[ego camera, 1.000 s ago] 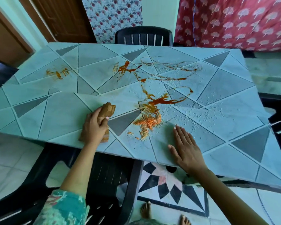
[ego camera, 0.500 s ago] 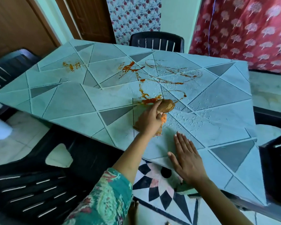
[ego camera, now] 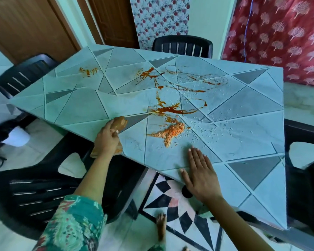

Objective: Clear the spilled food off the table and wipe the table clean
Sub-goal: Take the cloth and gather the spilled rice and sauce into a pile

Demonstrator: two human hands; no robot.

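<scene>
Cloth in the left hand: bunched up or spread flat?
Bunched. The cloth is wadded in the grip of the left hand at the table edge.

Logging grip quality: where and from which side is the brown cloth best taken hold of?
Grip the cloth at its bunched middle, from above at the near edge of the table, as the left hand does: it lies crumpled low, one end hanging off the edge.

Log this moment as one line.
left hand grips cloth at near edge | right hand flat on table | rice pile, sauce streaks uncleared
</scene>
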